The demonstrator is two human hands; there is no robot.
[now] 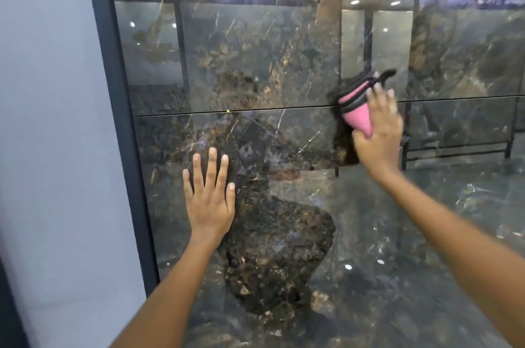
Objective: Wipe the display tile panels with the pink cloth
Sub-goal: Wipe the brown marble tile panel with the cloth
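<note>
The right hand [379, 126] clamps the pink cloth [358, 109] against the tile panel [284, 63] to wipe; the left hand [209, 197], fingers spread, presses flat for bracing.

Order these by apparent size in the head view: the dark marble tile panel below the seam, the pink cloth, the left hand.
1. Dark marble tile panel below the seam
2. Left hand
3. Pink cloth, partly covered by the right hand
</note>
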